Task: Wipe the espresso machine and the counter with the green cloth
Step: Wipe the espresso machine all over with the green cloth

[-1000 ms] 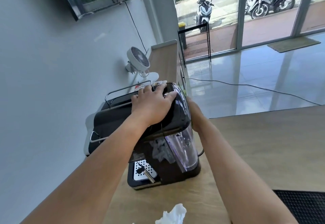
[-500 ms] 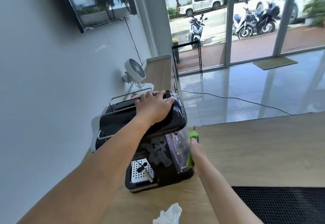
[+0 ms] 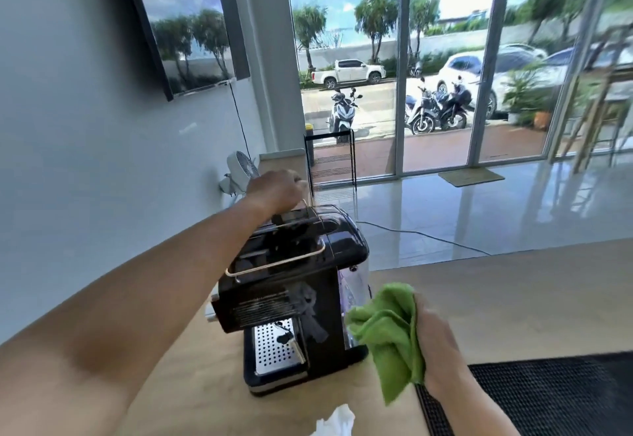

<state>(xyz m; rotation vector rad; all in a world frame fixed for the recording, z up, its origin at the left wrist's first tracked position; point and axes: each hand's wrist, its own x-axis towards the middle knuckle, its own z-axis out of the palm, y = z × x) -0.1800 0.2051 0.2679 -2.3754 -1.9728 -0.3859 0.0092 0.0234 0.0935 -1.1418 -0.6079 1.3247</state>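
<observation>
Wooden counter (image 3: 513, 298) carries the black espresso machine (image 3: 294, 298). At its far top edge the left hand (image 3: 277, 192) curls, grip unclear. Just right, the right hand (image 3: 435, 343) clutches the bunched green cloth (image 3: 387, 336).

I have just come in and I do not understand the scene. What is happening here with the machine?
A person is cleaning a black espresso machine that stands on a wooden counter. The right hand holds a bunched green cloth just beside the machine's right side, by the clear water tank. The left hand is at the back top of the machine, near its wire rail. A crumpled white tissue lies on the counter in front, and a black mat lies to the right.
</observation>
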